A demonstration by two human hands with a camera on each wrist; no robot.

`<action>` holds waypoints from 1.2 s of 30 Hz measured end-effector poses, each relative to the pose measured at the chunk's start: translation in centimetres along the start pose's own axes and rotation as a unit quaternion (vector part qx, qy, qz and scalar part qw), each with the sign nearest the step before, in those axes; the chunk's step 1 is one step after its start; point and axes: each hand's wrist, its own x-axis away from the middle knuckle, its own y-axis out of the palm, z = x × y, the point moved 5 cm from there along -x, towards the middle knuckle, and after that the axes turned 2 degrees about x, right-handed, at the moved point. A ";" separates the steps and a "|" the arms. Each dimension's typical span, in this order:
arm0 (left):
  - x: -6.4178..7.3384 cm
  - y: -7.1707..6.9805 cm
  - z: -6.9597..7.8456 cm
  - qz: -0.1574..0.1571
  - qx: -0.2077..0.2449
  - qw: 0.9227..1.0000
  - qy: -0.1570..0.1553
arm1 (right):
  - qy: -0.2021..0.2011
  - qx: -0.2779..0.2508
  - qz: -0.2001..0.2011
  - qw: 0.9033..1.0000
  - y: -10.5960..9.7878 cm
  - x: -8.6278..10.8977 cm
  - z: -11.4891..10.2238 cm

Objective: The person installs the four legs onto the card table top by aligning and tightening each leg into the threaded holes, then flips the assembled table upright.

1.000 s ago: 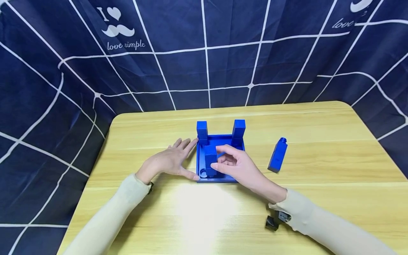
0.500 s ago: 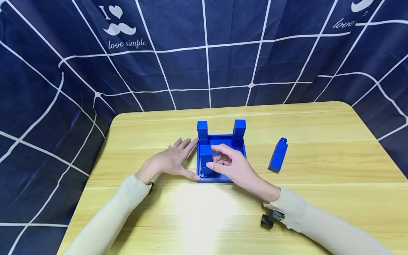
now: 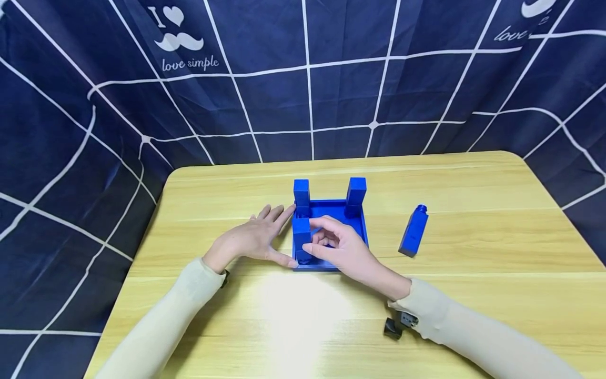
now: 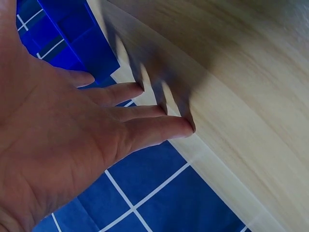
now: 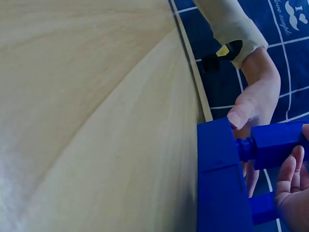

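Note:
A square blue tray [image 3: 337, 211] lies on the table. Two blue square legs, the far-left one [image 3: 301, 190] and the far-right one [image 3: 356, 190], stand upright in its back corners. My right hand [image 3: 347, 247] pinches a third leg [image 3: 301, 230] between thumb and fingers, upright over the near-left corner. In the right wrist view, the threaded neck [image 5: 245, 149] of this held leg meets the tray's corner. My left hand [image 3: 251, 239] lies spread at the tray's left side, thumb at the near corner and fingers straight.
A loose blue leg [image 3: 413, 230] with a threaded end lies on the table to the right. A small black object [image 3: 392, 328] shows beside the right cuff. Dark blue gridded cloth [image 3: 265, 105] hangs behind and beside the wooden table [image 3: 227, 189].
My right hand has moved left with the held leg, from beside the near-left corner's round socket to over it. My left hand stays in place.

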 end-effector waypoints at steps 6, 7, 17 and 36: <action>-0.1 -0.1 0.1 -0.002 0.001 1.000 -0.004 | -0.012 0.007 -0.003 1.000 -0.2 0.0 0.0; -0.1 -0.1 0.1 -0.003 0.001 1.000 -0.004 | -0.014 0.009 -0.005 1.000 -0.2 0.0 0.0; -0.2 -0.1 0.2 -0.004 0.005 1.000 -0.006 | -0.034 0.056 -0.002 0.998 -0.3 0.1 -0.6; -0.5 -0.4 0.3 -0.009 0.003 1.000 -0.012 | -0.034 0.078 0.029 0.996 -0.4 0.1 -0.9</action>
